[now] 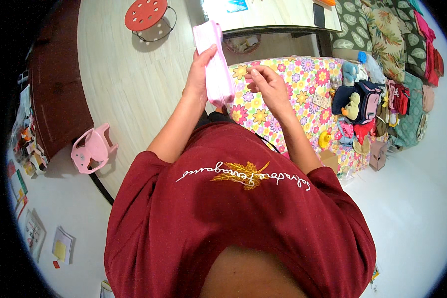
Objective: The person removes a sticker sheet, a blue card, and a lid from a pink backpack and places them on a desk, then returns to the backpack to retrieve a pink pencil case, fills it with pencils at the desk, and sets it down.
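Observation:
A long pink zippered case, like a pencil case [219,74], stands tilted in front of me. My left hand [197,74] is wrapped round its left side, with the thumb lying across the front. To the right of the case, my right hand [270,87] hovers over the flowered cover, apart from the case. Its fingers are loosely bent with small gaps between them, and nothing shows in them. The case looks closed along the side I see.
A flowered bench cover [298,99] lies ahead right, bearing a dark backpack [367,102], plush toys and clothes. Beyond is a pale table [278,17] with a phone [319,16]. A red stool [145,15] and a pink child's chair [97,149] stand left.

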Demonstrator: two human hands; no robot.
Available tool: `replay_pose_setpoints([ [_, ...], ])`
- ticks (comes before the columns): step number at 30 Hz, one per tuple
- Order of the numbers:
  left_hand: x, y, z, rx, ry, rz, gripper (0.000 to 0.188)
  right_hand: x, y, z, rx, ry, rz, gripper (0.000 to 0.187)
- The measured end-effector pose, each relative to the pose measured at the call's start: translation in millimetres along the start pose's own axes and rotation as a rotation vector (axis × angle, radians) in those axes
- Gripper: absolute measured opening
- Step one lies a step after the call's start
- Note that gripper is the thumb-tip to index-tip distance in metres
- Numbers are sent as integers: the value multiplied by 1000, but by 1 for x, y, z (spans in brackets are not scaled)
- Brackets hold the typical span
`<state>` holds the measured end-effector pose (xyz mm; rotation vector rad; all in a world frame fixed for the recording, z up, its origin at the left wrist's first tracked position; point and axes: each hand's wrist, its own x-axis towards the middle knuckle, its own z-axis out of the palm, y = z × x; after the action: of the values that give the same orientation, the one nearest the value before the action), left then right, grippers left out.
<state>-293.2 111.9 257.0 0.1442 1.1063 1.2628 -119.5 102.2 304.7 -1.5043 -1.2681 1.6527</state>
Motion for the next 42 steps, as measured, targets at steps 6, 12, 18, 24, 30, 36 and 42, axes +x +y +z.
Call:
replay_pose_setpoints([
  [6, 5, 18, -18, -193, -22, -156, 31, -8, -10, 30, -155, -158, -261, 28],
  [12, 8, 16, -38, -259, -4, -201, 30, 1, -7, 51, -290, -177, -378, 31],
  [18, 4, 15, -45, -296, -62, -225, 37, 6, -5, 61, -311, -172, -335, 26],
  [24, -8, 15, -62, -269, -206, -276, 42, -7, -26, 73, -487, -170, -457, 20],
  [30, -15, 15, -71, -200, -205, -185, 44, -14, -19, 83, -601, -118, -488, 11],
  [36, -26, 27, -73, -165, -190, -41, 34, -21, -17, 97, -514, -162, -380, 10],
  [42, -33, 37, -87, -66, -204, 72, 36, -12, -11, 109, -350, -49, -412, 9],
])
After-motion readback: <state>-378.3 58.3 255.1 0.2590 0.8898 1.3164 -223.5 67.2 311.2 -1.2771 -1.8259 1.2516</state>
